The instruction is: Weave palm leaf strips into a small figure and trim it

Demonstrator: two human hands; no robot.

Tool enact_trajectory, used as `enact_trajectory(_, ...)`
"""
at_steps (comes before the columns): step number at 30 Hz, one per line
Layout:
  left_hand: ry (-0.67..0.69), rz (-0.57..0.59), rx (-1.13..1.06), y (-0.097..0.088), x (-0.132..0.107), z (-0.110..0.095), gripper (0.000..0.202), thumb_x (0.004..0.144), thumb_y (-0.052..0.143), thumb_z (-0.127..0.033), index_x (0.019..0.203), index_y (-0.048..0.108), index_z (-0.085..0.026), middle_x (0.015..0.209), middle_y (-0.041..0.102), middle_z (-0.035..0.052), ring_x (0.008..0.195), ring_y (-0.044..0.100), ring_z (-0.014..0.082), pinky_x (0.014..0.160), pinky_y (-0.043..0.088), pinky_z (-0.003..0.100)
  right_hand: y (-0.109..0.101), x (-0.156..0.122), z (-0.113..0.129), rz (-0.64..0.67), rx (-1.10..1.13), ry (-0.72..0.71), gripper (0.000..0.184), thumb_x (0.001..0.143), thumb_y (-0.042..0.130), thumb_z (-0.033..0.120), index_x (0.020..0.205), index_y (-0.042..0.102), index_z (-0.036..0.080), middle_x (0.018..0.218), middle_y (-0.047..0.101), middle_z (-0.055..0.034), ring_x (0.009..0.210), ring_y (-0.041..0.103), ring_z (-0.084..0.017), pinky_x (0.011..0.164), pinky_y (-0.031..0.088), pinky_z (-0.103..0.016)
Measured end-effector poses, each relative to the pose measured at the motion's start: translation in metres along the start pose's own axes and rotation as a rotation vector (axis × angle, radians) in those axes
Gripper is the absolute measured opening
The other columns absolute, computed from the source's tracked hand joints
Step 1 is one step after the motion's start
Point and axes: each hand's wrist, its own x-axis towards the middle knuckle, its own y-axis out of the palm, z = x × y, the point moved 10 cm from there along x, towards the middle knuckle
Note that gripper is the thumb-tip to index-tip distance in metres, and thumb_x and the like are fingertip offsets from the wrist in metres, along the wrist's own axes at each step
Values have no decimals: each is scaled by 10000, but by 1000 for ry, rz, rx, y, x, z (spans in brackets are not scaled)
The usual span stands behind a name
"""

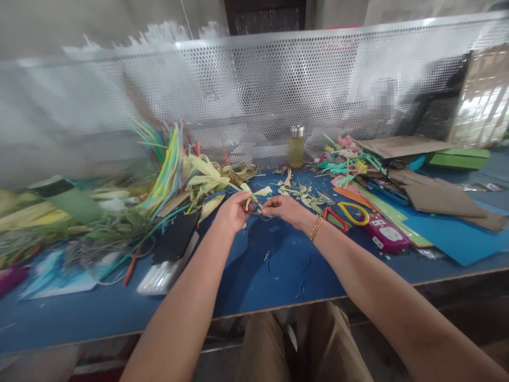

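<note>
The workpiece, a small pale-green piece of leafy strip point(247, 190), is held just above the blue tabletop point(274, 281), between the two hands and near the middle of the bench. The left hand point(234, 213) grasps it between thumb and fingertips; the right hand point(288, 209) has thumb and fingers pinched together at its lower, stem-like end. Whether a fine thread or wire is also caught in the right fingertips cannot be determined at this size. The step appears, in judgement, to be binding or shaping the piece at its narrow part. Good practice calls for a firm left pinch close to the working point, with the right fingers turning or drawing in short, even pulls — material this thin and papery would likely split under a sharp tug. The loose flaps are best kept clear of the fingertips so none is folded in by accident. Leafy scraps point(306, 195) lie just beyond the right hand and could tangle with the piece if it is lowered among them. Scissors point(326, 213) with red and yellow handles lie beside the right wrist — conveniently placed should trimming be required.
</note>
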Motion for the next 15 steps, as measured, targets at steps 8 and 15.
enact_trajectory(8,50,-88,-150,-14,6,-14,171,622,675,-90,674,541,-182,559,528,-43,550,528,73,476,378,175,-11,8,-3,-26,-156,-35,112,631,740,190,708,667,156,678,664,-7,638,568,-100,666,458,-251)
enact_trajectory(15,177,4,66,-1,2,-15,284,532,760,-168,605,486,-179,570,508,-57,549,496,74,486,342,199,-23,11,1,-176,-312,-118,152,708,669,193,854,700,162,850,706,-47,756,603,-128,725,462,-264)
